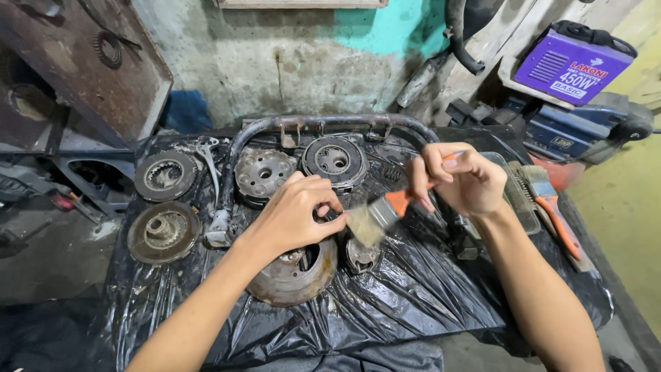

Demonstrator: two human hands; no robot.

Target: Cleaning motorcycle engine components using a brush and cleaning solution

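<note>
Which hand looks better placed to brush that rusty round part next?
Probably the right. The right hand already grips the orange-handled paintbrush, whose bristles hang just above the rusty drum. The left hand pinches a small part beside the bristles and has no brush.

One head-worn camera looks steeply down, close over the plastic-covered worktable (427,289), probably facing a wall.

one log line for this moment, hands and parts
left hand: pinches small part | right hand: holds orange-handled brush, bristles at part | below: rusty drum on black plastic sheet
</note>
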